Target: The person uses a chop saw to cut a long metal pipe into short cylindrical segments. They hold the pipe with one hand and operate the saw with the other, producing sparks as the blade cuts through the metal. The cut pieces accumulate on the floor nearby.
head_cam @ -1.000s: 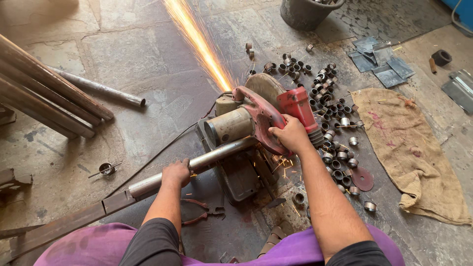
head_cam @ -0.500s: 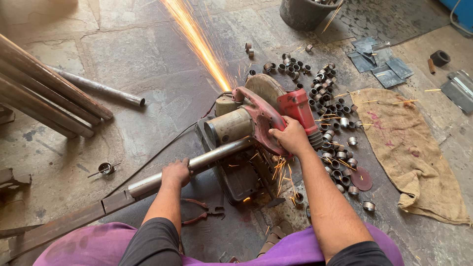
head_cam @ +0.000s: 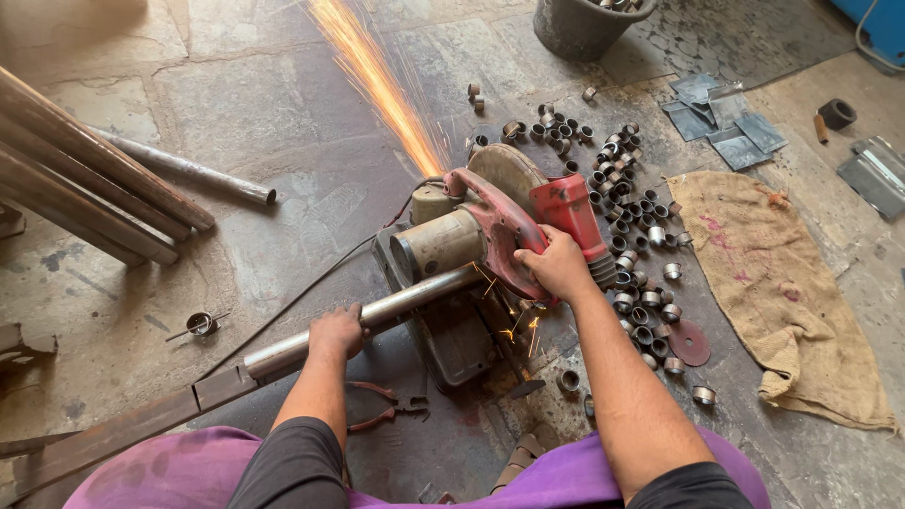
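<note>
Our right hand (head_cam: 558, 266) grips the red chop saw (head_cam: 504, 221) handle; our left hand (head_cam: 337, 332) wraps the steel pipe (head_cam: 415, 298), with cut rings (head_cam: 630, 205) scattered right.

dull grey metal pipe (head_cam: 415, 297), worn red-painted saw (head_cam: 500, 236), coarse burlap sack (head_cam: 778, 283), rough stone floor (head_cam: 236, 104).

The chop saw's (head_cam: 490, 236) blade is hidden behind its guard where it meets the steel pipe (head_cam: 377, 316), the right hand (head_cam: 558, 266) covers the saw's handle, the black bucket (head_cam: 584, 21) and blue object (head_cam: 886, 24) are cropped by the top edge, and the long pipes (head_cam: 85, 179) run off the left.
</note>
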